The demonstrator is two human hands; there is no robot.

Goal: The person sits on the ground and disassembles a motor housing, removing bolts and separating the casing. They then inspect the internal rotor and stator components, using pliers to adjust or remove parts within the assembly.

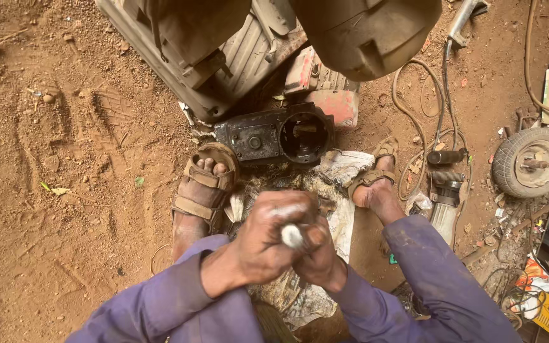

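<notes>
1. Head view: the left hand [258, 244] and the right hand [316, 260] are clasped together, both closed around a small metal rod [292, 235]; only its pale rounded end shows between the fingers.
2. The rod sits above the centre of a crumpled sheet of dirty newspaper [341, 219] spread on the dirt ground [65, 190], between the person's two feet.
3. The left foot [201, 187] and the right foot [373, 181] wear brown strap sandals; the left rests on the newspaper's left edge, the right on its right edge.
4. Both forearms are covered by purple sleeves [179, 298].
5. A black metal housing [277, 134] with a round opening lies on the ground just beyond the newspaper's far edge.
6. Behind the housing stands a red ribbed engine part [322, 89], touching a grey ribbed cover [236, 63].
7. Right of the newspaper lie looped cables [414, 121] and a small wheel [530, 162], well apart from the hands.
</notes>
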